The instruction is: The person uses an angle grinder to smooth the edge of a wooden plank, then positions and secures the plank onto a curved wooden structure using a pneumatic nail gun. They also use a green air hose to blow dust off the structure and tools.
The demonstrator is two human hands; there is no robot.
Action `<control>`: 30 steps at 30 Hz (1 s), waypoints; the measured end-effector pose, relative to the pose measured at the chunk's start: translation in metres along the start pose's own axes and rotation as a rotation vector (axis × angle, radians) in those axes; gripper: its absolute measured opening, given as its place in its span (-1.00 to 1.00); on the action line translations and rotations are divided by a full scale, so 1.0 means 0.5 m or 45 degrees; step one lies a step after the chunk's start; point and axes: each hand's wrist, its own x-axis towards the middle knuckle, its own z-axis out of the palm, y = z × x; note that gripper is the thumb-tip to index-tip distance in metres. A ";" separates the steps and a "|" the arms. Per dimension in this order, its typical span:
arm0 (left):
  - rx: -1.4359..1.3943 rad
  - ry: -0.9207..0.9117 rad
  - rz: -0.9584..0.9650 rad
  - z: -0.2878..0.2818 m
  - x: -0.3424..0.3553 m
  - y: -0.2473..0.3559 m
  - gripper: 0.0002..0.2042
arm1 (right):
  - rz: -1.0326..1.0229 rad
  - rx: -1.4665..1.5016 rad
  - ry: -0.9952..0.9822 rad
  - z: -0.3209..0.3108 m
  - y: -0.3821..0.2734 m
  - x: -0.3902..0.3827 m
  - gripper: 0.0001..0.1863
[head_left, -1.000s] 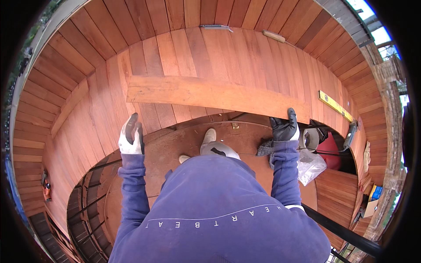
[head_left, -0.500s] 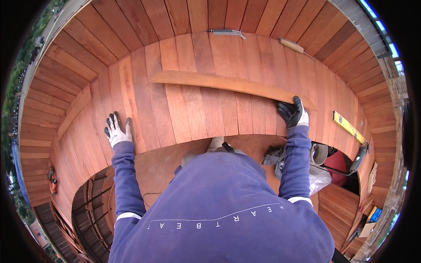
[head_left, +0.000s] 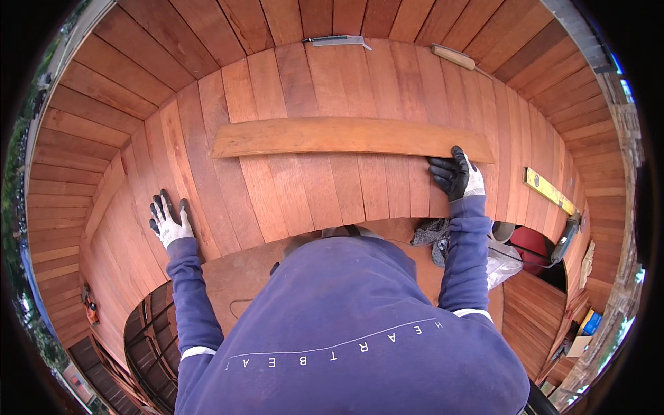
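Observation:
A long, flat brown wooden board [head_left: 332,135] lies across the curved plank bench in front of me. My right hand [head_left: 459,177], in a white glove with black fingers, is at the board's near edge by its right end. Its fingers are bent, with one fingertip over the board's edge, and seem to grip it. Well away from the board, my left hand [head_left: 168,220] rests on the bench's left part. Its gloved fingers are spread and hold nothing.
A yellow spirit level [head_left: 548,190] lies on the bench at the right, beside a dark corded power tool [head_left: 568,238]. Along the back wall are a grey metal tool [head_left: 337,41] and a wooden-handled piece [head_left: 453,57]. Orange-and-black pliers-like tool [head_left: 88,304] sits far left.
The board's broad face now shows wider, and the board lies less slanted, its left end nearer me. My right hand stays by its right end. My left hand appears slightly lower and further left.

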 end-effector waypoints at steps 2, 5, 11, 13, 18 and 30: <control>0.024 -0.027 -0.018 0.000 0.009 0.002 -0.40 | 0.001 -0.044 0.041 0.008 -0.003 -0.001 -0.53; 0.033 -0.018 -0.038 0.001 0.010 0.002 -0.40 | -0.006 -0.095 0.117 0.027 -0.010 -0.010 -0.52; -0.053 -0.012 -0.055 -0.021 0.017 0.014 -0.38 | -0.253 -0.079 0.181 0.048 0.030 -0.017 -0.65; -0.067 -0.009 -0.065 -0.019 0.016 0.008 -0.38 | -0.573 -0.166 0.182 0.058 0.068 -0.024 -0.75; -0.164 0.031 -0.035 -0.006 0.018 0.000 -0.42 | -1.190 -0.751 0.261 0.080 0.097 -0.034 -0.67; -0.355 0.184 0.118 0.029 0.003 -0.044 -0.57 | -1.086 -0.742 -0.041 0.059 0.133 -0.177 -0.66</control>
